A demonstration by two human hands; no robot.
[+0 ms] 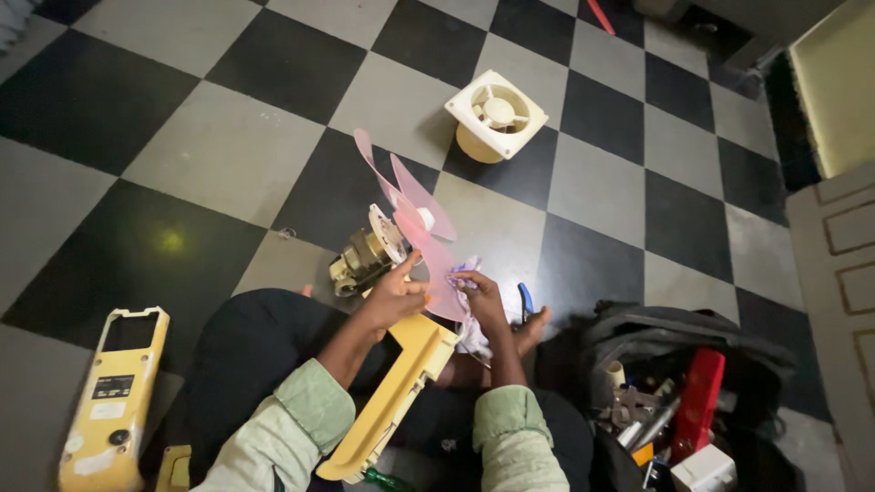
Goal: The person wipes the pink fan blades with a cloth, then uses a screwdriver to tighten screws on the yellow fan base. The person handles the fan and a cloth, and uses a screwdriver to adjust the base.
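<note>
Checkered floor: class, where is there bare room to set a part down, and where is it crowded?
Bare tiles lie left of the pink fan blade and between the square exhaust fan and the tool bag. Crowded: around both hands, the motor and the yellow housing.

Tiled floor [228, 173]: black and pale grey squares, a plain checkerboard all the way across.
Translucent plastic fan blade [415, 214]: soft pink, see-through at the edges.
Crumpled cloth [467, 278]: white with a lilac tinge.
Small fan motor [365, 255]: dull brass and cream metal.
Long plastic housing [392, 396]: warm yellow.
Flat casing at the left [114, 401]: yellow too, with a dark window and a black label.
Square exhaust fan [495, 114]: cream white over a tan base.
Shirt sleeves [305, 415]: pale green.
Open tool bag [674, 337]: black, with a red piece inside.
</note>
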